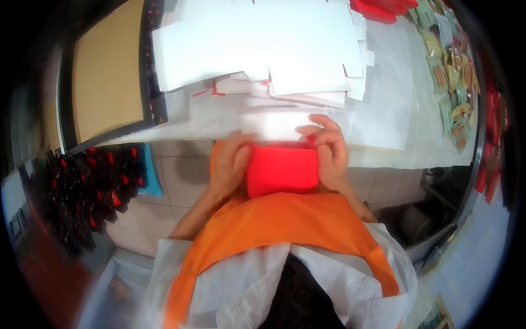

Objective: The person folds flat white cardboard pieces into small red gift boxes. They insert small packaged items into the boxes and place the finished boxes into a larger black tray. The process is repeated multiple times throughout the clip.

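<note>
Between my hands, close to my orange apron, is a red cardboard box (282,171) with a white inner flap standing out at its far side. My left hand (230,163) is closed on the box's left side, its fingertips partly hidden. On the right side, my right hand (330,149) grips the box near its upper corner, thumb at the edge and the other fingers bent above the flap. Just beyond lies a stack of flat, white die-cut card blanks (263,46) on the table (383,118). The box's inside is mostly hidden.
A dark-framed brown board (109,68) is at the left. Below it sits a heap of black-and-red packets (87,192). Several small wrapped packets (455,82) line the right side of the table. Red pieces (383,8) lie at the far right.
</note>
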The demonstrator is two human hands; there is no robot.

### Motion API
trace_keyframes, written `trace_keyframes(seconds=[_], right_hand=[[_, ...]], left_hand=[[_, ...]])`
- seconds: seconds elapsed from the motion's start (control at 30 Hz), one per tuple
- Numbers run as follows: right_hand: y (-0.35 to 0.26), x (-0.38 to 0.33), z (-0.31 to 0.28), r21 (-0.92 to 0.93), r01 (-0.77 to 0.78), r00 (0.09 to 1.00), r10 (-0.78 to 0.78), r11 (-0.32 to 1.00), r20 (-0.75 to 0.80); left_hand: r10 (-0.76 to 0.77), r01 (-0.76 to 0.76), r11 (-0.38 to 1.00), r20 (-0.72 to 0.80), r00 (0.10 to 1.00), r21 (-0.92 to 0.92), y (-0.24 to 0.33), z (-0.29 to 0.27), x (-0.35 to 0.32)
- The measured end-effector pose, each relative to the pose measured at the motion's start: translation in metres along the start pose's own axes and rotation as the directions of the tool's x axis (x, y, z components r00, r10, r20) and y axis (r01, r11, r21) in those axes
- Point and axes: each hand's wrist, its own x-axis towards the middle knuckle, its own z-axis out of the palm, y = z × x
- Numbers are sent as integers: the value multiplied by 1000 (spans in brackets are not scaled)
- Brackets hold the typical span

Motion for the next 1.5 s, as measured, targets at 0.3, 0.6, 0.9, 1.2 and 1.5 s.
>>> trace_keyframes(seconds=[0.3,0.6,0.9,1.2,1.5], right_hand=[[18,-10,4,48,64,979,-53,997,-196],[0,-2,12,127,-124,965,150,984,-216],[8,-4,7,118,-100,979,119,988,-167],[14,-11,3,87,-107,983,119,990,-143],[-22,25,-5,125,21,982,3,992,-189]], left_hand=[[-126,-202,733,-421,898,-650,24,38,13],[-1,-55,972,-234,972,-229,42,24,20],[137,-187,963,-242,960,-196,35,24,19],[76,-207,902,-334,940,-378,24,30,14],[-25,138,286,136,990,-948,19,9,9]])
